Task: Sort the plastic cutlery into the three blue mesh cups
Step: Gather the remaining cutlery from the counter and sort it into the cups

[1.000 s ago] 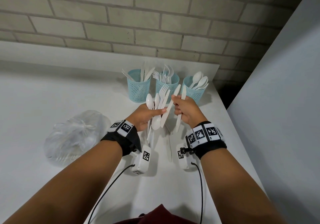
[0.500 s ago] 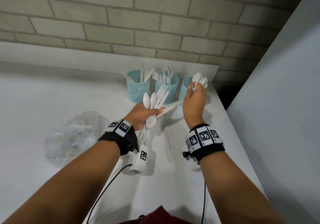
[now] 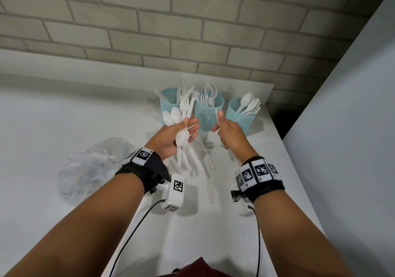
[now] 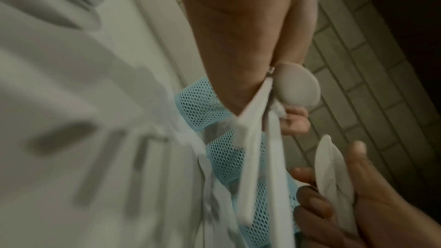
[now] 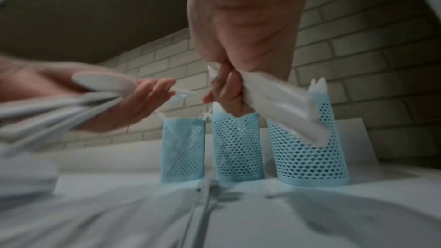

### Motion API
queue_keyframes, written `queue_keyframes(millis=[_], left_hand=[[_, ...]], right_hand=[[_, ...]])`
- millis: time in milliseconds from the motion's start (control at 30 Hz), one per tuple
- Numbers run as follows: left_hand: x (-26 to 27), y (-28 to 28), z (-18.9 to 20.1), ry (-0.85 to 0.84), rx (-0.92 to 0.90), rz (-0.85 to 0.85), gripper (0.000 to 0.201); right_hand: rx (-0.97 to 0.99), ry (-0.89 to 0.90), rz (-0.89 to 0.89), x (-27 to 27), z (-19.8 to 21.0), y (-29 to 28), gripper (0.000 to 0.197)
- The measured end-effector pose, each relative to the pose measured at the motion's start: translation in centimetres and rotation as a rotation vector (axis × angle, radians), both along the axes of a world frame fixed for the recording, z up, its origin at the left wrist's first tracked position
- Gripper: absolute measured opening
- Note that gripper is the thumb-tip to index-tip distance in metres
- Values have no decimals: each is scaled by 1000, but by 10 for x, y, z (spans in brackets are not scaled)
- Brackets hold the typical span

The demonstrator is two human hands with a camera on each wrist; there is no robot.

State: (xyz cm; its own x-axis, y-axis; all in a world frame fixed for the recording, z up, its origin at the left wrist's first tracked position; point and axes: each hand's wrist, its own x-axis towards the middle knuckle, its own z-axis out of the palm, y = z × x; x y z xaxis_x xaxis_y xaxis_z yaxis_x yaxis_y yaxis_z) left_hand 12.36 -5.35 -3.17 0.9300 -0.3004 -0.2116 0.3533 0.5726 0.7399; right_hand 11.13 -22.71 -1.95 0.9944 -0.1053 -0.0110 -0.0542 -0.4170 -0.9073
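While left hand (image 3: pixel 177 135) grips cutlery (image 3: pixel 181 114) | wristbands (image 3: pixel 257 173): square codes, no words

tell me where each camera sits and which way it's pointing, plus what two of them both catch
Head: worn high, looking forward and down at the white table; shows both forearms, left hand holding mixed cutlery, right hand curled round a white piece.
Left wrist: along the left palm toward the brick wall; shows left fingers and the right hand.
Right wrist: low over the table, facing the wall; shows right fingers and the left hand.
Shared: all three catch the three blue mesh cups.
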Motion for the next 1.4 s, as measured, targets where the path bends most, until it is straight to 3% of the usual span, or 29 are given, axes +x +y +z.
queue_keyframes(millis=[133,300,367,500,767,867,1067,1267,1400], left_hand=[[-1,0,5,18,-89,-2,19],[-2,-1,7,37,-117,-19,19],[-3,0,7,43,-128,-24,20],[-3,-1,8,45,-149,-25,22],[-5,-2,6,24,-111,-11,19],[-5,-6,2,12,-78,-17,21],[-7,-7,-4,-80,118,-22,20],[-5,1,-4,-80,116,23,16],[-3,15,-4,-78,117,44,13]], right_hand=[[183,107,-1,5,1,0,36],[390,237,39,2,7,1,48],[351,313,126,-1,8,0,52],[96,391,285,-8,2,1,41],[154,370,336,-13,-1,3,18],[204,373,323,-12,-3,6,9],[202,362,290,-3,-12,14,13],[389,385,274,9,-19,21,14],[569,302,31,28,-4,19,25]])
